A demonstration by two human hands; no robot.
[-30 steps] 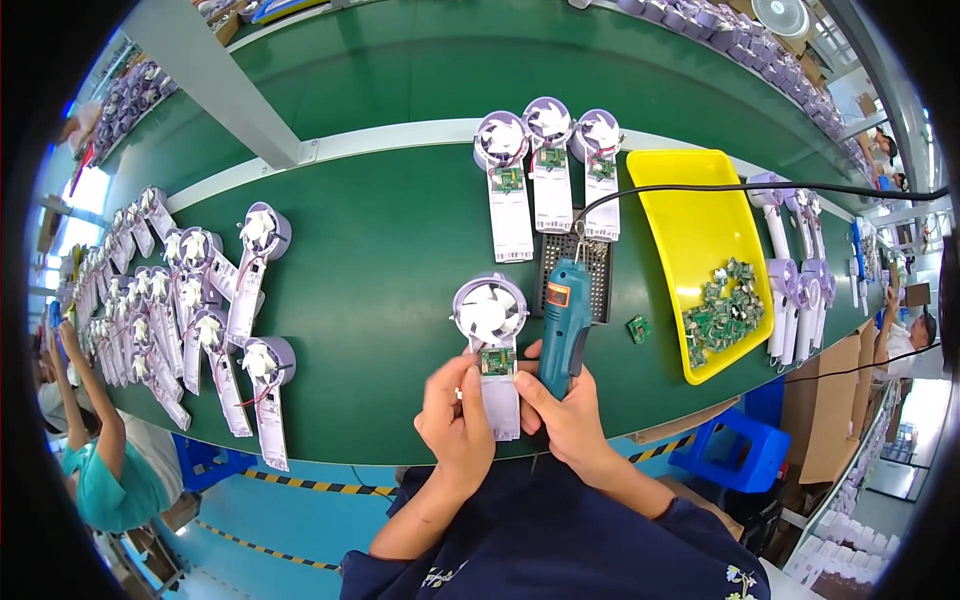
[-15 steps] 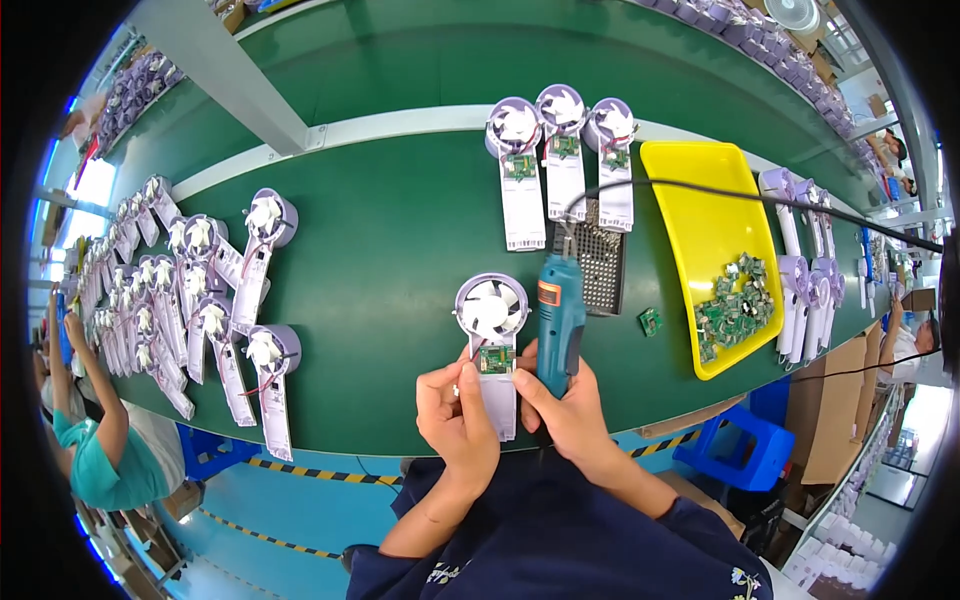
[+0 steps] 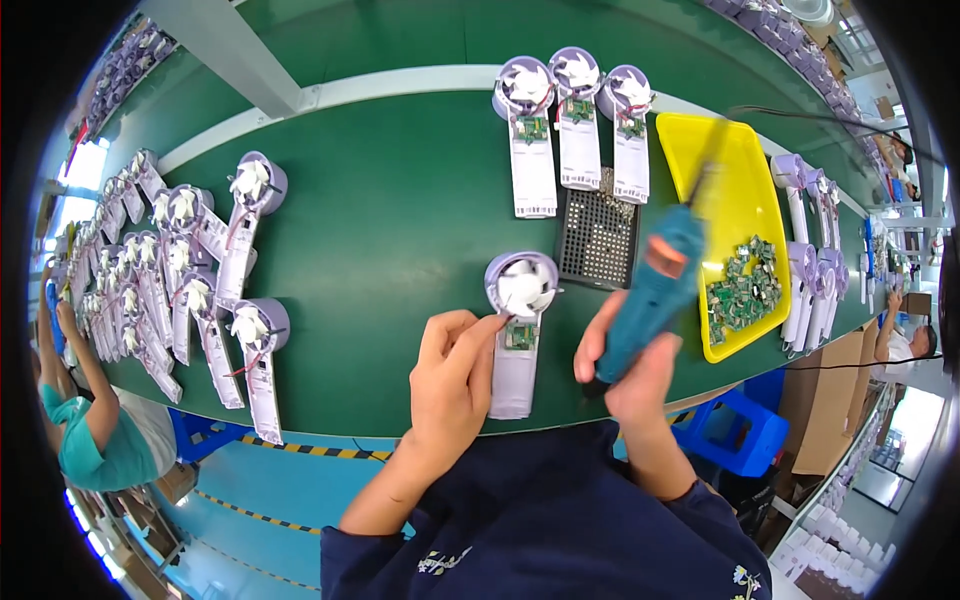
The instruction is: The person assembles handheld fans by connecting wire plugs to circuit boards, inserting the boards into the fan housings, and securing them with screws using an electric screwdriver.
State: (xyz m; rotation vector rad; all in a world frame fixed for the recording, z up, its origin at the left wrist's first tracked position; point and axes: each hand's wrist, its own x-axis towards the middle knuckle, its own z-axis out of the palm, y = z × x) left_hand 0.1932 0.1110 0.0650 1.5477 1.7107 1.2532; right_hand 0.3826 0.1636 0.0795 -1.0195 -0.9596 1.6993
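Note:
In front of me a handheld fan's half-shell (image 3: 513, 385) lies on the green table, with a white fan wheel (image 3: 525, 288) in its purple ring and a small green circuit board (image 3: 520, 336) below. My left hand (image 3: 448, 375) is closed at the shell's left edge, thumb and forefinger pinched at the red wire (image 3: 507, 318) beside the ring. My right hand (image 3: 635, 375) grips a teal electric screwdriver (image 3: 652, 285), raised and tilted with its blurred tip toward the far right. A black perforated tray (image 3: 598, 240) holding small metal pieces stands behind it.
Three fan shells with boards (image 3: 578, 140) lie at the back. A yellow tray (image 3: 690, 150) holds a heap of circuit boards (image 3: 745, 290). Many fan shells (image 3: 195, 290) crowd the left, and others (image 3: 805, 260) the right. The screwdriver's cord (image 3: 790, 115) runs right. Co-workers sit at both sides.
My right hand has lifted the screwdriver away to the right. My left hand has moved from the board up to the wire by the ring. The loose board beside the yellow tray is now hidden.

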